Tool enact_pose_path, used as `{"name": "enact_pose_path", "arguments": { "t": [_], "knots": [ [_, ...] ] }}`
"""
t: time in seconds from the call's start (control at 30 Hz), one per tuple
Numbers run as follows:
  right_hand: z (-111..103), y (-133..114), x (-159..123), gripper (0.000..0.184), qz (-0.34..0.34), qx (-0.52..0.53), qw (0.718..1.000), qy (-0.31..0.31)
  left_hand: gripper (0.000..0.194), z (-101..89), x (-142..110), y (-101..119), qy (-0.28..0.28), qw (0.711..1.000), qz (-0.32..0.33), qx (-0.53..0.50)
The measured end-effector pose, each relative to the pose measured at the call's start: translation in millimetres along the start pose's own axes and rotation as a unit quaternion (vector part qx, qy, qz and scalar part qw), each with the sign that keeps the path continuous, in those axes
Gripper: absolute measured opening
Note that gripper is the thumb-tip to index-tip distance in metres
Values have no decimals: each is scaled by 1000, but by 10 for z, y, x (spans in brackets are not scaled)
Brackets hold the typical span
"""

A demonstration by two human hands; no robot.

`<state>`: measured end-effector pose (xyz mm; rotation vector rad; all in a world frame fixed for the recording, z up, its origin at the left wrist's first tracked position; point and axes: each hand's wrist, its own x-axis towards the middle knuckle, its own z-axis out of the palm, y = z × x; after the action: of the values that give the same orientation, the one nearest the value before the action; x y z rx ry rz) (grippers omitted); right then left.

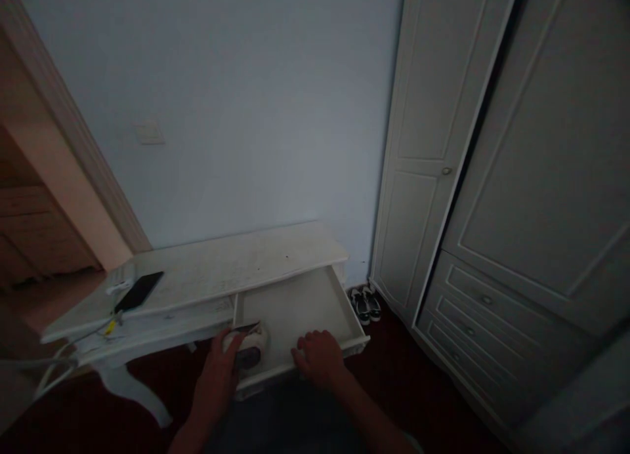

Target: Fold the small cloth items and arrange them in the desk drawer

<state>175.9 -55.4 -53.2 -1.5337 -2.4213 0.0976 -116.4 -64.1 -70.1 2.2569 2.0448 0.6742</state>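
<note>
Below the white table's top, a drawer (290,309) is pulled out toward me. At its left front corner my left hand (224,359) is closed round a white rounded object (258,341) with a dark oval patch; its exact kind is unclear in the dim light. A thin dark-edged piece shows by the fingertips, too blurred to name. My right hand (319,359) rests on the front edge of the drawer, with its fingers curled over the rim. The bare drawer floor shows between and behind the hands.
A dark phone (140,292) lies at the left of the white table (221,264), beside a white box-like item (121,277) and cables (59,362). Shoes (365,304) stand on the dark red floor between the table and a wardrobe (418,211).
</note>
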Motion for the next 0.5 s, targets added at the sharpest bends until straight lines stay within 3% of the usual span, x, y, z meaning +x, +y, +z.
{"name": "enact_pose_path", "arguments": {
  "t": [0.1, 0.33, 0.4, 0.5],
  "knots": [
    [-17, -4, 4, 40, -4, -6, 1000, -6, 72, -44, 186, 46, 10, 1000, 1, 6],
    [-3, 4, -3, 40, 1, -15, 1000, -14, 65, -191, 948, 28, 22, 999, 1, -25],
    [9, 5, -10, 40, 1, -16, 1000, -8, 67, -196, 982, 15, 21, 999, -5, -30],
    [22, 7, -18, 39, 1, -19, 1000, 2, 68, -163, 795, 1, 10, 1000, -3, -28]
  ]
}}
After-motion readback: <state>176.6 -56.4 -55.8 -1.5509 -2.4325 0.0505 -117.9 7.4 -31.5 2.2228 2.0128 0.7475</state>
